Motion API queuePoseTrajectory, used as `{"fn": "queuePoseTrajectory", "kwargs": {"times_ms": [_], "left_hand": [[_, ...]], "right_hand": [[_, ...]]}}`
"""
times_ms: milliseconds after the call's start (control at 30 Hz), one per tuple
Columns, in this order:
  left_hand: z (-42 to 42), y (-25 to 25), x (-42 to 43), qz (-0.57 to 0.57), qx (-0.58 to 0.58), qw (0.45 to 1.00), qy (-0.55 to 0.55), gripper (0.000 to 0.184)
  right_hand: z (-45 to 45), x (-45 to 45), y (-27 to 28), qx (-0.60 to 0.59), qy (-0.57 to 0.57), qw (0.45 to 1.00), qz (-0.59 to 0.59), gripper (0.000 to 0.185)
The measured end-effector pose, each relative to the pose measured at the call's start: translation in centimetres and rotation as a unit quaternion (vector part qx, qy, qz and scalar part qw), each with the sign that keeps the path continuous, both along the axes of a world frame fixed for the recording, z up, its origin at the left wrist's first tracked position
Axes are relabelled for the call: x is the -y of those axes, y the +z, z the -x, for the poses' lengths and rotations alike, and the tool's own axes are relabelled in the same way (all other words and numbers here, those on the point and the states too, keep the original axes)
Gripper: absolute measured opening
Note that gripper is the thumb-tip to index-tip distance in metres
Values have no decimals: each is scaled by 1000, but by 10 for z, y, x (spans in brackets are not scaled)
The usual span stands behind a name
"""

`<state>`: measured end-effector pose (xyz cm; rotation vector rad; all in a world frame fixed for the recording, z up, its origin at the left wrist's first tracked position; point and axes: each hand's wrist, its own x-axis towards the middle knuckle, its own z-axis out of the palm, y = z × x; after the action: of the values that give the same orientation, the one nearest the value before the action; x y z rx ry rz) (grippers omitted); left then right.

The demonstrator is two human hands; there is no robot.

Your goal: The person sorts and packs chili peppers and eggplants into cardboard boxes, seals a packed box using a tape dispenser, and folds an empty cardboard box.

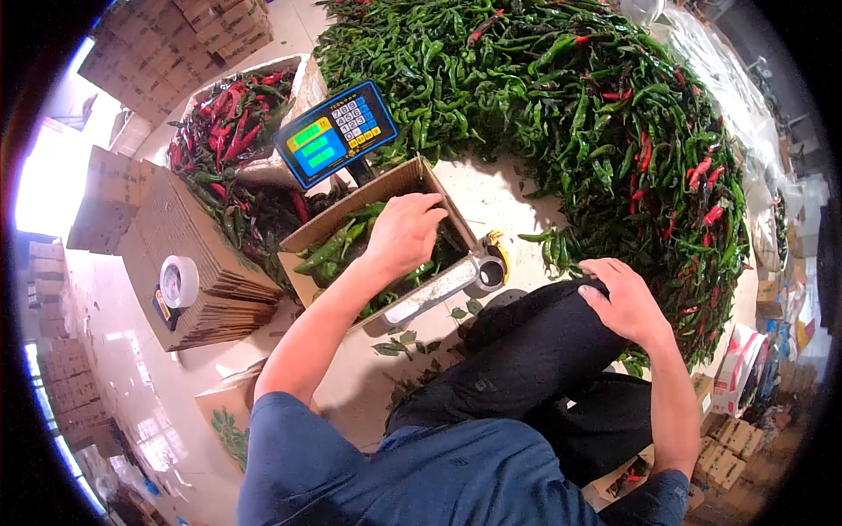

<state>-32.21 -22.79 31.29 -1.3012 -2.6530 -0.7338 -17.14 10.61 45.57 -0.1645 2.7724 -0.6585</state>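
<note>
My left hand (403, 230) reaches over an open cardboard box (373, 195), its slightly bent fingers pointing at the box's right side. I see nothing held in it, though its underside is hidden. Green peppers (329, 256) lie in the box below the hand. The box stands on a weighing scale (430, 296), whose lit display (336, 133) rises behind it. My right hand (627, 302) rests open on my raised knee, fingers spread and holding nothing, close to a few loose green peppers (554, 248) on the floor.
A big heap of green peppers (509, 79) with some red ones curves behind and right. A tape dispenser (495, 260) sits by the box's right corner. To the left, a white tape roll (179, 281) lies on stacked flat cartons (189, 223), near a sack of red peppers (232, 123).
</note>
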Motion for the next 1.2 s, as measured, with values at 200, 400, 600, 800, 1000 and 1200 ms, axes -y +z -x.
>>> {"fn": "queuePoseTrajectory", "kwargs": {"times_ms": [200, 400, 600, 800, 1000, 1200], "left_hand": [[-16, -16, -15, 342, 38, 939, -9, 71], [-14, -25, -13, 307, 56, 950, 28, 67], [-21, 10, -2, 235, 84, 968, 19, 71], [-26, -9, 56, 281, 30, 959, 13, 89], [-12, 15, 33, 226, 18, 974, 27, 90], [-20, -17, 34, 273, 47, 958, 77, 93]], "right_hand": [[38, 12, -3, 37, 24, 999, 20, 37], [25, -25, 20, 36, -95, 994, 28, 40], [-33, -87, 20, 50, -248, 966, 52, 41], [-58, -117, 4, 75, -291, 953, 29, 40], [-27, -94, -4, 80, -227, 970, 46, 40], [-54, -119, -39, 75, -182, 980, 36, 33]]}}
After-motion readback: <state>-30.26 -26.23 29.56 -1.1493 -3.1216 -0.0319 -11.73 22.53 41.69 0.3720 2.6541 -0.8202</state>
